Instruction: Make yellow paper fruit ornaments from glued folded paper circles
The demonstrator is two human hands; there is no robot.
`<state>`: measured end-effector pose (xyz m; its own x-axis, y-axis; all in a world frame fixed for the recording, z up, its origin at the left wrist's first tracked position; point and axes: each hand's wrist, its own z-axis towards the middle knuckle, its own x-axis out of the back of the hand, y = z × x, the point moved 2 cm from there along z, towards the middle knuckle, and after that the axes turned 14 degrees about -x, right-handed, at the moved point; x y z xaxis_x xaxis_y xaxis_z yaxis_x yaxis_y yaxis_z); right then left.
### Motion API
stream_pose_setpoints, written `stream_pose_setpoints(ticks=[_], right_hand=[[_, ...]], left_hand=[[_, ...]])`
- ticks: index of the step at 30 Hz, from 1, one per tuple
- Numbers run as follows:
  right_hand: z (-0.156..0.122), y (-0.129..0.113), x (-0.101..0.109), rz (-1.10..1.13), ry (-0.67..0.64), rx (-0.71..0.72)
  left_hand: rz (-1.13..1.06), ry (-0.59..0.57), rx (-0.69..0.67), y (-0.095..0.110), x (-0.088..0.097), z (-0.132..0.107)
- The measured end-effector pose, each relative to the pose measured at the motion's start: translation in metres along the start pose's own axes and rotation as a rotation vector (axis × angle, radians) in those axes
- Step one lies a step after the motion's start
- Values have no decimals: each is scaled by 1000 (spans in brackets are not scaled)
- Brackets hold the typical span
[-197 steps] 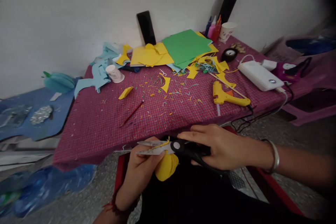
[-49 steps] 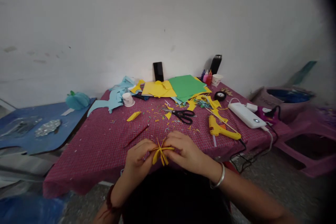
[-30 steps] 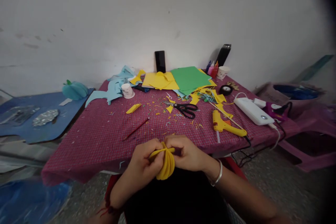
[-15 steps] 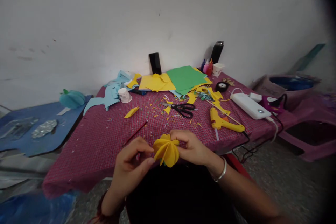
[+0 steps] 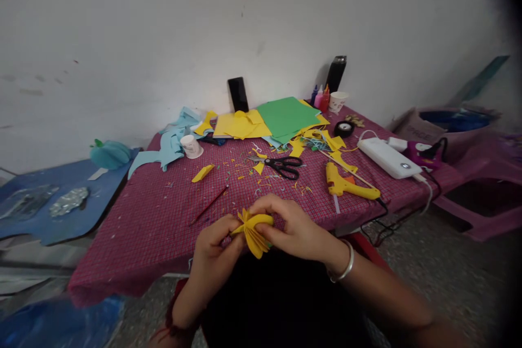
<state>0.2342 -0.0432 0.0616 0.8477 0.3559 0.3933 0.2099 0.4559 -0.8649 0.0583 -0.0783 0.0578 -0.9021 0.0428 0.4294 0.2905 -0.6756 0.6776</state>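
Between my hands, over the table's front edge, is a yellow paper pumpkin [image 5: 255, 236] made of fanned, folded leaves. My left hand [image 5: 218, 250] pinches its left side between thumb and fingers. My right hand [image 5: 291, 225] grips the top and right side, with the thumb pressed against the folds. A little green shows at the pumpkin's lower right. Beyond my hands lie black-handled scissors [image 5: 281, 166] among small paper scraps. A pencil [image 5: 210, 205] rests on the cloth to the left, near a folded yellow paper piece [image 5: 203, 173].
A yellow glue gun [image 5: 346, 187] and a white power bank [image 5: 389, 157] lie on the right. Green paper sheets [image 5: 287, 118], a leaning phone [image 5: 238, 94], and a paper cup [image 5: 191, 147] are farther back. A blue paper pumpkin [image 5: 110, 155] sits on the blue board at left.
My left hand has moved right and closed on the yellow paper pumpkin's edge. The pumpkin has turned, its leaves now bunched sideways, and my right hand has shifted farther over it.
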Motion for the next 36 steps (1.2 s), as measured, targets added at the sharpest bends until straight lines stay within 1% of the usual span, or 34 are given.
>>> stream_pose_setpoints(ticks=[1, 3, 5, 9, 11, 13, 17, 19, 23, 26, 28, 31, 33, 36], right_hand=[[-1, 1, 0, 31, 32, 10], [-2, 4, -1, 52, 35, 55], [-3, 4, 0, 43, -13, 83], [-4, 4, 6, 61, -127, 76], [-4, 4, 9, 69, -153, 67], [-3, 5, 9, 68, -149, 64], [-2, 6, 9, 48, -140, 67], [-3, 4, 8, 5, -125, 51], [-4, -3, 6, -132, -76, 31], [-5, -10, 2, -274, -52, 95], [-6, -13, 0, -396, -33, 141], [-7, -14, -2, -506, -14, 172], [-7, -14, -2, -510, -13, 179], [-7, -12, -4, -488, -22, 190]], left_hand=[[-47, 7, 33, -3, 1, -2], [-114, 13, 78, -10, 3, -4], [-143, 16, 93, -14, 4, -6], [-145, 26, 103, -17, 4, -7], [-129, 27, 114, -17, 3, -7], [-120, 22, 105, -17, 4, -7], [-106, 5, 62, -15, 5, -5], [-64, -5, 18, -12, 5, -3], [149, -31, -148, -1, 5, -1], [295, -44, -249, 7, 3, -2], [349, -64, -277, 11, 2, -3], [375, -151, -241, 14, 1, -3], [352, -200, -174, 16, 0, -2], [312, -219, -106, 19, -1, 0]])
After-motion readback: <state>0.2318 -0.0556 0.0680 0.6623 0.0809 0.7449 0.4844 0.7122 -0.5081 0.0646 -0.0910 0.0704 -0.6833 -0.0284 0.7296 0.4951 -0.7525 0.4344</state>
